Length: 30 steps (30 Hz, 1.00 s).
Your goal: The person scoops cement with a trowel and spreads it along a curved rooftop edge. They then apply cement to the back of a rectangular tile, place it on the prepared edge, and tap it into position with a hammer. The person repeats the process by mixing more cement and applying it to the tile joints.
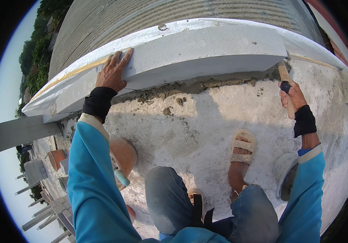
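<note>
My left hand (111,73) lies on the top edge of a long white block (206,42), fingers apart. The block sits along a ledge above a rough bed of grey mortar (198,85). My right hand (292,97) grips a flat wooden piece (283,71), which stands near the block's right end; its upper tip is by the block's lower edge. A white wrapped strip (50,95) with a yellowish edge runs behind the block.
An orange bucket (123,154) with a turquoise-handled tool is beside my left knee. A grey bucket (284,174) is by my right arm. Corrugated roofing (149,16) lies beyond the ledge. A concrete beam (20,133), another orange bucket (56,158) and stacked blocks (35,172) are at left.
</note>
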{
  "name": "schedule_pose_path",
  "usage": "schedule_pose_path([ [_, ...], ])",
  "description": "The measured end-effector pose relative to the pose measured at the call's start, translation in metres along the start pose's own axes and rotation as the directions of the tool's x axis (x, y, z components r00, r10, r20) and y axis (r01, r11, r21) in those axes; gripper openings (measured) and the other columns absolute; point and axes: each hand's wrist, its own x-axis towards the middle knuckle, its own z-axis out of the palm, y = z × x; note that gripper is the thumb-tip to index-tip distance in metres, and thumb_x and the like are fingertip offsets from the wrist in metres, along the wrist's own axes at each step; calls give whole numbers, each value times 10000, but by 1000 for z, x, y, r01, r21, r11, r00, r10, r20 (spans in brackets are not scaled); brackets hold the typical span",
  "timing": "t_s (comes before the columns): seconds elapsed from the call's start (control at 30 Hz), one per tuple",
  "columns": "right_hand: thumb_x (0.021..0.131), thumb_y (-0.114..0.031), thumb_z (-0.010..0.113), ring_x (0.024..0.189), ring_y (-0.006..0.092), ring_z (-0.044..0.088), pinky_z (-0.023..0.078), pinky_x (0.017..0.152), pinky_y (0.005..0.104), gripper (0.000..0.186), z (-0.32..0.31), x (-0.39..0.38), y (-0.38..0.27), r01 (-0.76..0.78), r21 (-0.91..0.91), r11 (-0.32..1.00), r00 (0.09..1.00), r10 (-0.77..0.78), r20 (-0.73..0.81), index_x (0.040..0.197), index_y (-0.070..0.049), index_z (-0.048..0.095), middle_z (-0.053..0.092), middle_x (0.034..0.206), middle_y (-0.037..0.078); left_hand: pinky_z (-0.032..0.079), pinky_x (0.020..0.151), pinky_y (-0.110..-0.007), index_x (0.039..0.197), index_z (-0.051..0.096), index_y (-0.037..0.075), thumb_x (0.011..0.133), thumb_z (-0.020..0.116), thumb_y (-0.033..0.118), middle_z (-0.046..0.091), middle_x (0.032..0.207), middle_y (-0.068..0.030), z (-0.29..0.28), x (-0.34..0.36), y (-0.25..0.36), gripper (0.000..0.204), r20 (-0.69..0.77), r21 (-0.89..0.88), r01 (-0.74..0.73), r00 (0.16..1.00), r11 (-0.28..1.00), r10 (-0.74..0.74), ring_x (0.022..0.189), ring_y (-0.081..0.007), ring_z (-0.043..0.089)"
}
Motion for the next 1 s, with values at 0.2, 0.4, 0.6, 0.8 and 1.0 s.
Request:
schedule_pose_path([
  [0.2, 938, -310, 708, 429, 58, 453, 401, 387, 232, 358, -13, -5, -12, -4, 142, 990, 984, 29, -174, 1164, -84, 547, 526, 667, -44, 498, 1139, -444, 1613, 220, 402, 580, 946, 103, 374, 1598, -105, 1, 4, 3, 1298, 53, 58, 43, 998, 997, -46, 1463, -329, 399],
  [0.4, 945, -284, 687, 421, 58, 450, 398, 379, 230, 315, 1, -4, 0, -43, 158, 986, 984, 15, 176, 1140, -82, 543, 523, 648, -41, 491, 1147, -454, 1612, 224, 404, 582, 944, 107, 372, 1597, -100, 6, 2, 1, 1291, 5, 35, 31, 999, 999, -31, 1459, -331, 401],
  [0.6, 964, -303, 635, 484, 83, 497, 460, 436, 246, 357, -4, 0, -10, 31, 235, 972, 996, -12, -83, 1218, -69, 546, 530, 701, -21, 507, 1128, -486, 1600, 230, 438, 638, 902, 98, 368, 1602, -97, 10, 3, -1, 1222, -14, 27, 15, 1000, 1000, -15, 1468, -374, 386],
  [0.8, 952, -317, 674, 479, 86, 486, 429, 434, 239, 380, 9, 3, 15, 63, 148, 987, 989, -82, 121, 1187, -52, 535, 527, 714, -17, 459, 1168, -488, 1609, 226, 404, 643, 888, 80, 345, 1616, -119, 3, 4, 4, 1214, 69, -7, 64, 996, 998, -63, 1487, -382, 355],
  [1.0, 939, -268, 671, 515, 108, 515, 442, 459, 260, 413, 54, -36, 17, -51, 510, 858, 958, 186, -218, 1256, -44, 526, 532, 725, -3, 282, 1243, -559, 1624, 203, 347, 654, 922, 278, 299, 1648, -132, -14, -7, 57, 1209, -85, -12, 71, 994, 997, -72, 1521, -414, 269],
])
